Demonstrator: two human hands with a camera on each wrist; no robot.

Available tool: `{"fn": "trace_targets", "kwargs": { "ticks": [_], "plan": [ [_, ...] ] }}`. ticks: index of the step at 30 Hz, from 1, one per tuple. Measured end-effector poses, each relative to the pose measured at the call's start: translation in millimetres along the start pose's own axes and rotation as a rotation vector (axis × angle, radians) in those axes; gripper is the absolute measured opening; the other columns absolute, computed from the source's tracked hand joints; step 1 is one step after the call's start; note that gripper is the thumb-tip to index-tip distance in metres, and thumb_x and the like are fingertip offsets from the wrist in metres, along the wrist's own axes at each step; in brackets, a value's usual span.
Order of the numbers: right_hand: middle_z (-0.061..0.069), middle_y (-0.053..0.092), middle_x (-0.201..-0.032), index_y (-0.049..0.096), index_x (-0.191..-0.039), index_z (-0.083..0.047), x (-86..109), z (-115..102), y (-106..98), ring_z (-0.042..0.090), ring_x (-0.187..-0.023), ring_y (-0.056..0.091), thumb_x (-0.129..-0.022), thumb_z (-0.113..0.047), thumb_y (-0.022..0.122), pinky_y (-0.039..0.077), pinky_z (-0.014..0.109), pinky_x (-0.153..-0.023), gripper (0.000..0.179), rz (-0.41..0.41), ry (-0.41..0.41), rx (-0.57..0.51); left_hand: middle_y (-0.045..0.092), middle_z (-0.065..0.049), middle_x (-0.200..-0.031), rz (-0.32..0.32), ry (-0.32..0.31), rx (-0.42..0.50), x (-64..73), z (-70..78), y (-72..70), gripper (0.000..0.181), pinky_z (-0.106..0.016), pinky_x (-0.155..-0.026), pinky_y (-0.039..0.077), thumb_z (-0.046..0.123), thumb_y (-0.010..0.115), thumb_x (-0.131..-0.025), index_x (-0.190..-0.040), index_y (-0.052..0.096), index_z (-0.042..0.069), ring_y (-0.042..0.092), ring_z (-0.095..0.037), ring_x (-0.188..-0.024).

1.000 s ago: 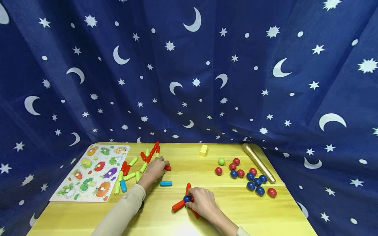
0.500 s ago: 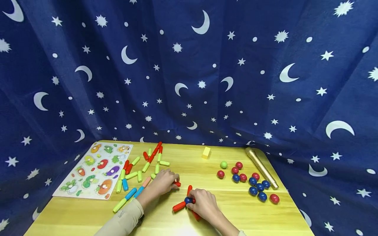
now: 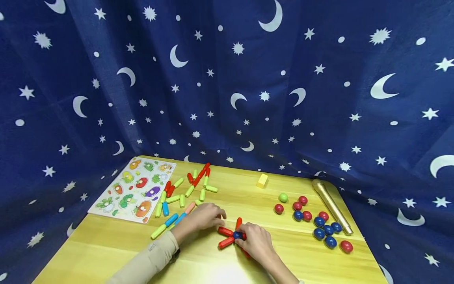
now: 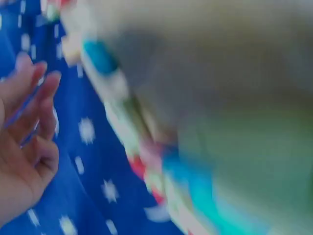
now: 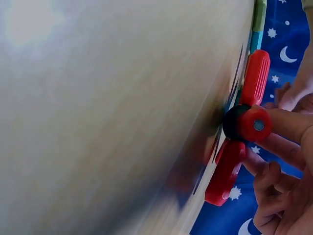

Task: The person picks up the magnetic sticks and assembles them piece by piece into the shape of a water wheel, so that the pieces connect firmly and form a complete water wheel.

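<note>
On the table, a blue ball (image 3: 237, 235) has red magnetic rods around it, including two rods (image 3: 226, 242) fanning out to its left. My right hand (image 3: 257, 240) pinches a short red rod at the ball's right side. In the right wrist view that rod (image 5: 255, 125) points its metal-disc end at the camera, with the dark ball (image 5: 234, 121) behind it. My left hand (image 3: 209, 215) hovers just left of this cluster, nothing between its fingers. The left wrist view shows its fingers (image 4: 46, 115) loosely bent and apart from any rod.
Green, red and blue rods (image 3: 182, 200) lie scattered on the left beside a vegetable puzzle board (image 3: 93, 208). Red and blue balls (image 3: 319, 221) and a green ball (image 3: 283, 197) sit right, near a gold microphone-shaped stick (image 3: 333, 207). A yellow block (image 3: 262, 180) stands at the back.
My left hand brought a red rod rightward to the blue ball and let go; the rod now lies at the ball's left. The right hand keeps its hold; the head view has turned.
</note>
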State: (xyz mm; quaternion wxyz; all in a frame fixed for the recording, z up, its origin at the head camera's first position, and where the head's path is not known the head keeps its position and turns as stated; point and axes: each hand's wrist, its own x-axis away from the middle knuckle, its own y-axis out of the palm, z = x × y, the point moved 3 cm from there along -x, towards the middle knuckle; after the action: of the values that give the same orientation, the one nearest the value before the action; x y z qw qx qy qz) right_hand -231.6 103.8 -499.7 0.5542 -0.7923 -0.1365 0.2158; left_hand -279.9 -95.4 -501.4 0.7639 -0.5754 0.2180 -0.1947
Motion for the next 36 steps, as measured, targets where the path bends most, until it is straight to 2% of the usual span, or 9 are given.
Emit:
{"fn": "trace_targets", "kwargs": {
  "ticks": [3,6,10,14,22,26,30,33,36],
  "plan": [
    [-0.007,0.067,-0.077,0.074,-0.087,-0.022,-0.2,3.5,-3.3,0.009,-0.062,0.06,-0.071,-0.03,0.085,0.038,0.023,-0.046,0.021,0.019,0.005,0.004,0.074,0.003,-0.09,0.109,-0.208,0.022,-2.8,-38.6,-33.9,0.01,-0.029,-0.063,0.052,0.025,0.068,-0.091,-0.095,0.074,0.017,0.066,-0.012,-0.077],
    [-0.007,0.067,-0.078,0.074,-0.087,-0.021,-2.2,5.3,-5.9,0.01,-0.062,0.061,-0.071,-0.03,0.085,0.039,0.023,-0.047,0.021,0.035,0.011,0.01,0.073,-0.008,-0.089,0.194,-0.434,-0.049,-2.1,-88.4,-57.1,0.007,-0.039,-0.06,0.054,0.015,0.066,-0.09,-0.091,0.072,0.012,0.069,-0.026,-0.077],
    [-0.007,0.067,-0.079,0.075,-0.088,-0.022,-5.0,5.6,-8.7,0.011,-0.063,0.062,-0.072,-0.032,0.085,0.04,0.025,-0.048,0.021,0.032,0.018,0.026,0.07,-0.019,-0.095,0.097,-0.65,-0.1,4.3,-139.5,-61.2,0.009,-0.05,-0.066,0.055,0.013,0.067,-0.087,-0.092,0.068,0.006,0.068,-0.039,-0.084],
    [-0.008,0.068,-0.081,0.075,-0.09,-0.023,-5.2,4.9,-9.6,0.013,-0.067,0.064,-0.073,-0.034,0.084,0.043,0.027,-0.05,0.022,0.013,0.023,0.037,0.066,-0.024,-0.103,0.0,-0.707,-0.073,11.5,-158.5,-52.7,0.022,-0.053,-0.071,0.055,0.014,0.069,-0.083,-0.1,0.066,0.001,0.065,-0.045,-0.091],
    [-0.007,0.069,-0.083,0.076,-0.091,-0.023,-1.2,1.0,-8.3,0.015,-0.068,0.066,-0.073,-0.034,0.083,0.045,0.028,-0.051,0.023,0.01,0.014,0.036,0.063,-0.033,-0.106,0.074,-0.752,-0.06,23.7,-154.3,-49.6,0.037,-0.055,-0.069,0.055,0.001,0.06,-0.087,-0.123,0.053,-0.004,0.065,-0.051,-0.089],
    [-0.007,0.068,-0.082,0.076,-0.091,-0.023,1.8,-1.2,-5.7,0.015,-0.067,0.065,-0.073,-0.034,0.083,0.043,0.027,-0.051,0.022,-0.011,0.012,0.037,0.065,-0.034,-0.103,0.071,-0.773,-0.051,29.9,-153.2,-46.4,0.026,-0.056,-0.072,0.055,-0.004,0.051,-0.087,-0.112,0.057,-0.007,0.065,-0.051,-0.092],
    [-0.007,0.069,-0.083,0.076,-0.091,-0.023,2.3,-2.3,-4.4,0.014,-0.069,0.065,-0.074,-0.034,0.083,0.044,0.027,-0.052,0.021,-0.026,0.003,0.037,0.067,-0.032,-0.099,0.078,-0.761,-0.07,32.3,-147.2,-49.0,0.014,-0.056,-0.071,0.055,-0.002,0.055,-0.084,-0.093,0.065,-0.005,0.064,-0.05,-0.091],
    [-0.007,0.069,-0.083,0.076,-0.09,-0.023,2.8,-1.2,-4.3,0.014,-0.07,0.065,-0.074,-0.034,0.083,0.044,0.026,-0.052,0.021,-0.019,0.002,0.032,0.067,-0.027,-0.089,0.162,-0.693,-0.097,28.0,-121.7,-58.1,0.007,-0.053,-0.063,0.054,0.001,0.059,-0.082,-0.078,0.065,-0.001,0.065,-0.047,-0.081],
    [-0.007,0.069,-0.082,0.076,-0.09,-0.022,3.7,0.9,-5.4,0.013,-0.069,0.064,-0.074,-0.034,0.083,0.043,0.025,-0.052,0.021,-0.011,0.005,0.027,0.066,-0.018,-0.081,0.252,-0.536,-0.092,21.0,-74.5,-62.7,0.006,-0.045,-0.054,0.051,0.006,0.066,-0.081,-0.077,0.067,0.003,0.064,-0.035,-0.069]
  ]
}}
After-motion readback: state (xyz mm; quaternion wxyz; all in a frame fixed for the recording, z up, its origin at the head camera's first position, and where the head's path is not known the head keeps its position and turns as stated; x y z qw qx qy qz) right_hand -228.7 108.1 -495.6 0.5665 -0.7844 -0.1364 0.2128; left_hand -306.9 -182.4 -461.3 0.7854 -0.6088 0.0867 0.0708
